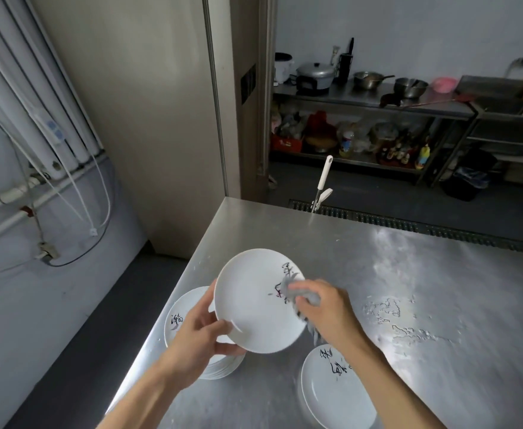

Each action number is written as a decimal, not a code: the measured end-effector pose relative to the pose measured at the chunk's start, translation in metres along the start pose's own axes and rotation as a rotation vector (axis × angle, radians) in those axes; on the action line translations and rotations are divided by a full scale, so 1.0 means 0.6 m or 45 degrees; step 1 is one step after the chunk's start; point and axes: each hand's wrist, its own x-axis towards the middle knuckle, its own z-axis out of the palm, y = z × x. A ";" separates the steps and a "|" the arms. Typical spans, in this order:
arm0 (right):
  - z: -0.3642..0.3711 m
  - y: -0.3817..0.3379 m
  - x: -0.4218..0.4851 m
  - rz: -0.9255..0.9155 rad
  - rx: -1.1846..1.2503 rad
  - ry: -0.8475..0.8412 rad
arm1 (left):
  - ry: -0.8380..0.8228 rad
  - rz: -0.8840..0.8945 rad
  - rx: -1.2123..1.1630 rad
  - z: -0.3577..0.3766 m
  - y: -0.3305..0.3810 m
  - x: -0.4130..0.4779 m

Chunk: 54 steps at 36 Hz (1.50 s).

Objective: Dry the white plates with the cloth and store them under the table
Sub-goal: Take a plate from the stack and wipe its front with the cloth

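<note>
Plate (pixel 254 301) sits just below the middle of the frame, lifted off the table (pixel 408 274) and tipped so its face looks up at the person. The left hand (pixel 198 332) pinches its rim at the lower left, thumb on the face and fingers curled behind. The right hand (pixel 325 308) is bunched round the cloth (pixel 303 297), which is pressed to the right side of the face, over the dark brush lettering. The cloth is blurred, so I'd say it is mid-rub.

What counts for the next move is this: the cloth lies on the right half, and the bare white stretch runs from it leftward toward the thumb. A round plate has no long axis, so the wipe can go straight across, or the left hand can turn the rim to bring the far side under the cloth. The right hand is nearer the work; the left only steadies.

The left stack (pixel 186 314) stands beneath the held plate at lower left, and the right stack (pixel 334 394) is at the bottom right. Which one is dried I cannot tell. The space under the table is out of view, so storing looks some way off.
</note>
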 end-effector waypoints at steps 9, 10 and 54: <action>0.007 0.006 -0.011 0.101 0.113 0.045 | 0.048 -0.008 -0.124 0.031 -0.010 -0.010; 0.006 0.005 -0.009 0.120 0.109 0.060 | 0.020 -0.039 -0.132 0.035 -0.013 -0.015; -0.032 -0.058 -0.004 0.136 0.069 -0.149 | -0.002 -0.187 -0.026 0.002 0.047 -0.027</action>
